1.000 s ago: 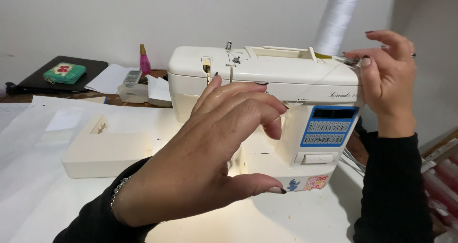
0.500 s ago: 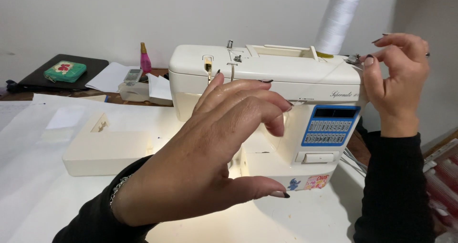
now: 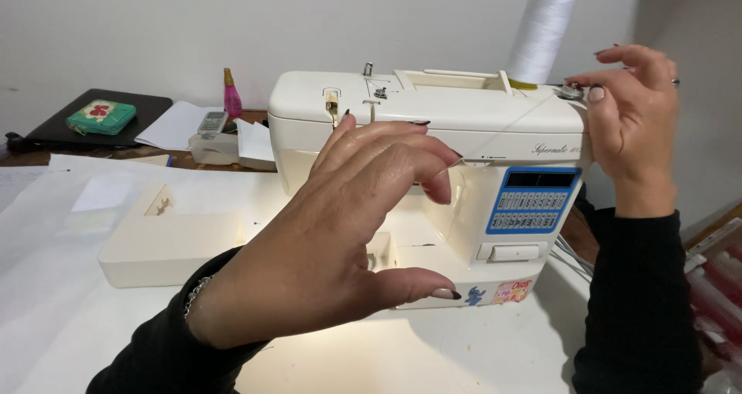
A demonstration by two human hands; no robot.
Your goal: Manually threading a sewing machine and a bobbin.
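A cream sewing machine [image 3: 479, 123] stands on the white table. My left hand [image 3: 340, 239] is raised in front of it with fingers curled and thumb spread below. A thin white thread [image 3: 518, 127] runs taut from its fingertips up to the machine's top right corner. There my right hand [image 3: 638, 123] pinches a small metal bobbin [image 3: 572, 91] on the winder with thumb and fingers. A tall white thread cone [image 3: 545, 27] stands just behind the bobbin.
The machine's detached cream extension table [image 3: 170, 239] lies to the left on the white tabletop [image 3: 62, 324]. Behind it are papers, a remote control [image 3: 209, 122], a pink bottle [image 3: 231, 96] and a green box [image 3: 100, 116] on a dark case. Clear plastic drawers [image 3: 719, 270] sit at right.
My right hand has shifted slightly up and to the right at the bobbin. My left hand has hardly moved.
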